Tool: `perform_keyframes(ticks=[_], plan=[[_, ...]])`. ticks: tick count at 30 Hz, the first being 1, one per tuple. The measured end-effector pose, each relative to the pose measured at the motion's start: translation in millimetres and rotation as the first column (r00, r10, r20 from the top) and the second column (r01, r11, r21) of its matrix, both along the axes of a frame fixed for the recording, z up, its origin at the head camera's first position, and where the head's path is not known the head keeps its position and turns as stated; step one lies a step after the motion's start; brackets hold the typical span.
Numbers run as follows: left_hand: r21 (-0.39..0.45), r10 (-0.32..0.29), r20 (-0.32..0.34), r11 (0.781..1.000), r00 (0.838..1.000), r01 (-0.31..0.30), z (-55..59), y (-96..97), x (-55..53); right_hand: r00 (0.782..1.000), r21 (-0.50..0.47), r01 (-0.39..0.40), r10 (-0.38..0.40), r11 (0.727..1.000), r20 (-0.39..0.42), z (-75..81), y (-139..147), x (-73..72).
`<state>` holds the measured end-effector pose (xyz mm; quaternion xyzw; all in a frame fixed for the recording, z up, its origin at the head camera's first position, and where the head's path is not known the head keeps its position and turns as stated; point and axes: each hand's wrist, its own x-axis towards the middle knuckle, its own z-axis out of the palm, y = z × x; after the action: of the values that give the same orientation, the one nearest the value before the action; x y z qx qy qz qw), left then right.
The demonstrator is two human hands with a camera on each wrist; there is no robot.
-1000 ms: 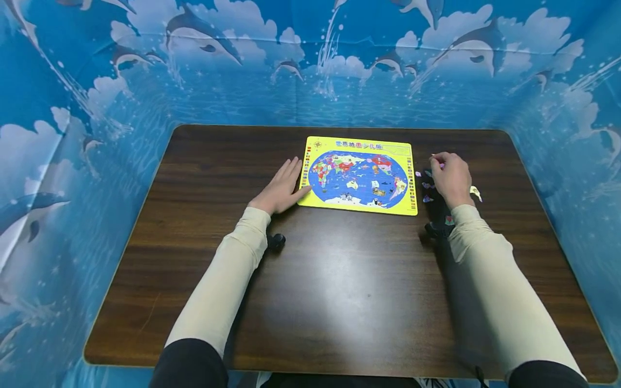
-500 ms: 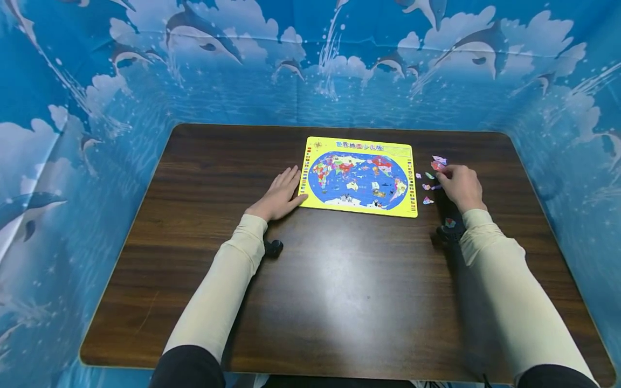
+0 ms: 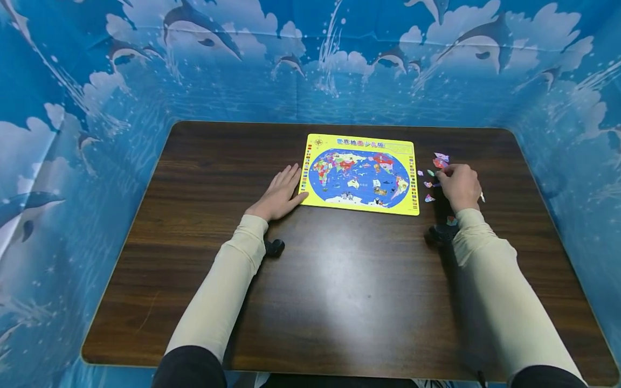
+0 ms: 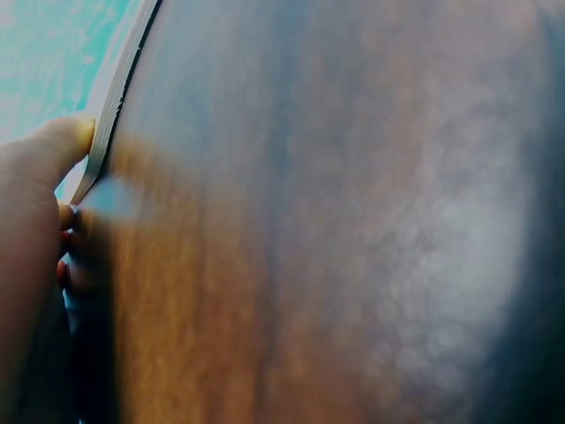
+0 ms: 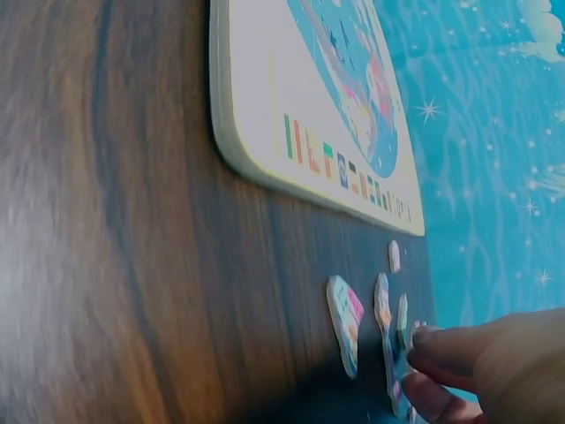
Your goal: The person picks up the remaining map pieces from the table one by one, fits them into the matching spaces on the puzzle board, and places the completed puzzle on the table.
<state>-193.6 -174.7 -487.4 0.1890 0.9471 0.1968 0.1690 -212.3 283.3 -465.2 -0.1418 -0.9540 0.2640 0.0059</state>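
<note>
A yellow-bordered world map puzzle board (image 3: pixel 406 146) lies flat on the table, its blue map filled with coloured pictures. My left hand (image 3: pixel 277 194) rests at its left edge with straight fingers; in the left wrist view the thumb (image 4: pixel 75 137) touches the board's side. Right of the board, my right hand (image 3: pixel 460 186) reaches down among loose puzzle pieces, thumb and fingers bent. Near its fingertips lie a red piece (image 3: pixel 440 163) and a green piece (image 3: pixel 430 173). Whether a piece is pinched is hidden. A pointed piece (image 5: pixel 344 322) lies closer to the board's corner.
A purple piece (image 3: pixel 442 156) lies beyond the red one. Another piece (image 3: pixel 452 221) is beside the right wrist, and a pale piece (image 3: pixel 482 197) shows past the hand. The brown table (image 3: pixel 310 302) is enclosed by a blue dolphin-print curtain (image 3: pixel 233 91).
My right hand has shifted right and toward me, uncovering the red and purple pieces, then stayed nearly still over the last half second. My left hand slid slightly down the board's edge.
</note>
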Motion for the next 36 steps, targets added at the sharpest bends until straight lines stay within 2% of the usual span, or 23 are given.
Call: perform_keyframes(ticks=[7, 14, 23, 30, 36], plan=[[0.006, -0.001, -0.022, 1.0, 1.0, 0.001, 8.1, 3.8, -4.8, 0.997, -0.001, 0.075, -0.075, 0.997, -0.019, 7.1, -7, -5.7], [0.019, 0.003, -0.049, 1.0, 0.999, -0.002, 15.6, 7.9, -11.0, 0.992, -0.011, 0.11, -0.11, 0.994, -0.055, 12.2, -6, -13.6], [0.006, 0.006, -0.062, 1.0, 0.998, -0.006, 23.4, 9.0, -17.3, 0.992, 0.048, 0.038, -0.033, 0.998, -0.118, 14.5, -9, -17.0], [-0.006, 0.011, -0.053, 1.0, 0.999, -0.011, 19.9, 1.7, -9.3, 0.991, 0.036, 0.004, 0.001, 0.999, -0.132, 9.1, -19, -10.9], [-0.001, -0.011, -0.058, 1.0, 0.998, 0.011, 3.9, 1.6, 11.2, 0.995, -0.004, 0.008, -0.008, 1.0, -0.103, -7.4, -22, 7.6]])
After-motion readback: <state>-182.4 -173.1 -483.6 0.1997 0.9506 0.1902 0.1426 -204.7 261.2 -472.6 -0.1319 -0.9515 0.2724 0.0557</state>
